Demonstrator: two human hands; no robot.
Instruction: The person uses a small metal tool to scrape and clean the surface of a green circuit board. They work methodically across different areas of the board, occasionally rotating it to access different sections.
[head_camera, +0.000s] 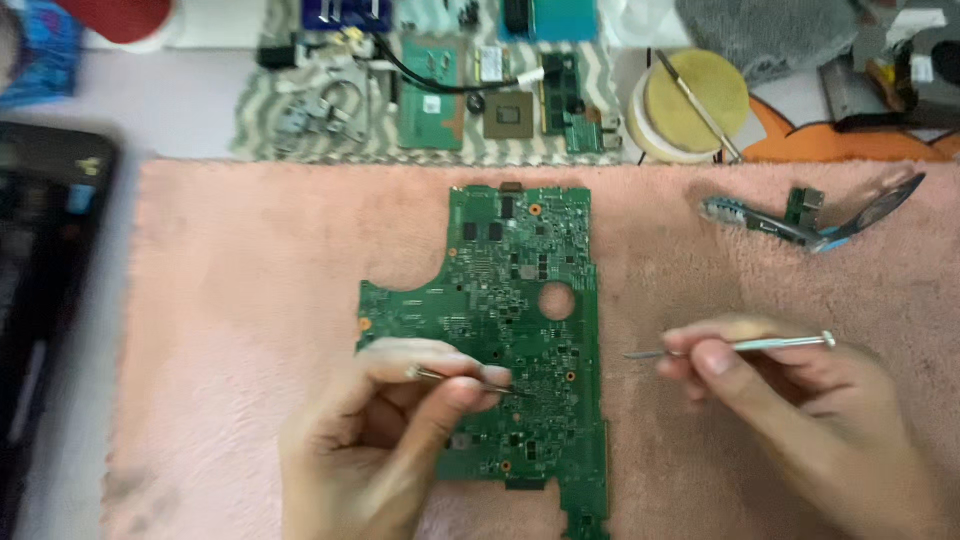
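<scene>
Left hand (385, 440) fingers pinch a probe (460, 380) over the circuit board (520, 300); right hand (790, 400) pinches a screwdriver (740, 346) off its edge.

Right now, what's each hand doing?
Left hand: closed on a thin tool touching the green circuit board.
Right hand: closed on a metal tool.

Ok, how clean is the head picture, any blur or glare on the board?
Head view: soft, even light with no glare on the green board; both hands, left hand and right hand, are slightly motion-blurred, the small board parts look smeared, and the dark laptop at the left edge is out of focus.
</scene>
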